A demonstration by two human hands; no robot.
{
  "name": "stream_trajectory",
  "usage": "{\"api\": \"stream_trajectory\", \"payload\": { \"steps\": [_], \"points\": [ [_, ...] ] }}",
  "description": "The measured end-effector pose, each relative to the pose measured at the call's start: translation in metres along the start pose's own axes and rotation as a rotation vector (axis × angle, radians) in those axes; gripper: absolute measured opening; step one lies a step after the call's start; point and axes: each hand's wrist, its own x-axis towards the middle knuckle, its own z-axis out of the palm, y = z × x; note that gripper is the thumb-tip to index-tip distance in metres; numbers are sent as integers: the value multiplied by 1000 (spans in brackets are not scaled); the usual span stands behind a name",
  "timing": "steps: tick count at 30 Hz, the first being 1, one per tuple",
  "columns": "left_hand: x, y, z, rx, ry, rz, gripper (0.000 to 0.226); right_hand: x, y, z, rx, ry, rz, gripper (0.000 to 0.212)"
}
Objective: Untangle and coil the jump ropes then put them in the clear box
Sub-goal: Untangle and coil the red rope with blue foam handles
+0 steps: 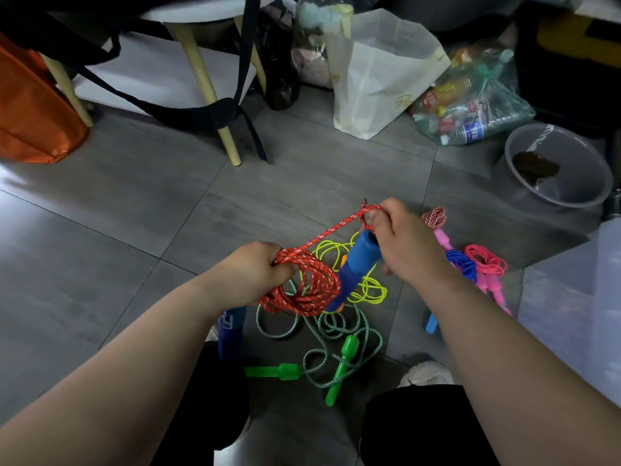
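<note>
In the head view, the person is working low over the floor [134,213] and is winding the red jump rope [309,287] into a coil. The left hand [255,267] is gripping the wound loops, with its fingers curled through them. The right hand [403,243] is closed around the top of the blue handle [359,260] and is also pinching the free end of the same rope, which is running tight between both hands.

To do this step well, I think the right hand should be laying each new turn beside the one before, all of even size. The left hand should not be loosening, or the loops may be slipping apart. The last piece could be going around the bundle to lock it.

Under the hands, the green rope [336,331] and the yellow rope [366,290] are lying tangled on the floor. Just to the right, a blue coil [462,260] and a pink coil [487,260] are lying ready.

At the near right edge, what seems to be the clear box [571,314] is standing, and I cannot tell what is in it. Farther right, a grey basin [584,193] is holding something brown [534,166]. Far behind, a white bag [379,75] is standing, and a transparent bag [470,95] is holding bottles.
</note>
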Motion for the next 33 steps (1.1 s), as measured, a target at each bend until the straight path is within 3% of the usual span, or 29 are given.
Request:
{"api": "stream_trajectory", "payload": {
  "steps": [5,9,13,16,21,23,27,31,33],
  "points": [
    [3,0,2,201,147,-32,28,1,-8,-9,174,-107,76,30],
    [6,-8,-1,169,257,-63,22,-5,-6,-21,497,-463,325,30],
    [6,-11,-11,3,393,-81,19,-16,-1,-25,237,-925,179,27],
    [4,-10,-15,-62,467,-61,23,-21,-1,-22,-34,-1029,114,18],
    [1,-9,-23,-124,566,-99,36,-25,4,-21,-225,-1008,150,19],
    [1,-11,-24,-149,574,-111,34,-26,7,-23,-51,-909,172,16],
    [1,-12,-20,-130,432,-128,33,-22,11,-29,564,-630,197,7],
    [1,-4,-6,-152,223,-63,28,-14,8,-20,1010,-413,216,36],
    [1,1,-1,-173,161,-33,31,-11,3,-15,1096,-340,217,34]
  ]
}}
